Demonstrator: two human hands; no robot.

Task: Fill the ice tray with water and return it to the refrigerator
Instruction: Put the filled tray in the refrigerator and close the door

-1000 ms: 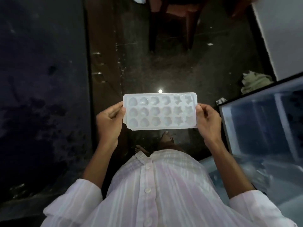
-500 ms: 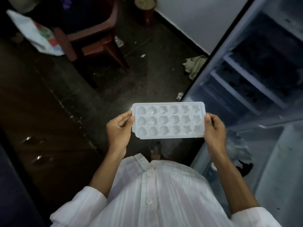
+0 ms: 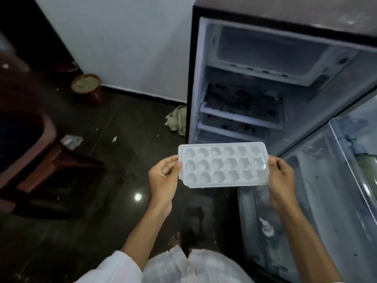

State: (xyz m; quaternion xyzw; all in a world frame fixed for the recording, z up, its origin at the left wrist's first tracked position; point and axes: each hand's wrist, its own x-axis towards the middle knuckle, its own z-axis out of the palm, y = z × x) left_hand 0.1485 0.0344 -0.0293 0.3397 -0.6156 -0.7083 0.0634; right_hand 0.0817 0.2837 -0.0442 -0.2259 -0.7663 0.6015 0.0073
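Observation:
A white plastic ice tray (image 3: 222,164) with shaped cells is held level in front of me, just before the open refrigerator (image 3: 255,94). My left hand (image 3: 164,180) grips its left end and my right hand (image 3: 282,180) grips its right end. The freezer compartment (image 3: 269,52) sits at the top of the fridge, with shelves (image 3: 240,117) below it. Whether the cells hold water cannot be told.
The fridge door (image 3: 334,180) stands open to my right, with a bottle (image 3: 267,217) in its lower rack. A brown chair (image 3: 36,144) is at the left. A pot (image 3: 87,86) and a crumpled cloth (image 3: 177,119) lie by the white wall.
My view has swung right and up, from the dark floor to the open fridge. Both hands keep the same hold on the tray, which stays level.

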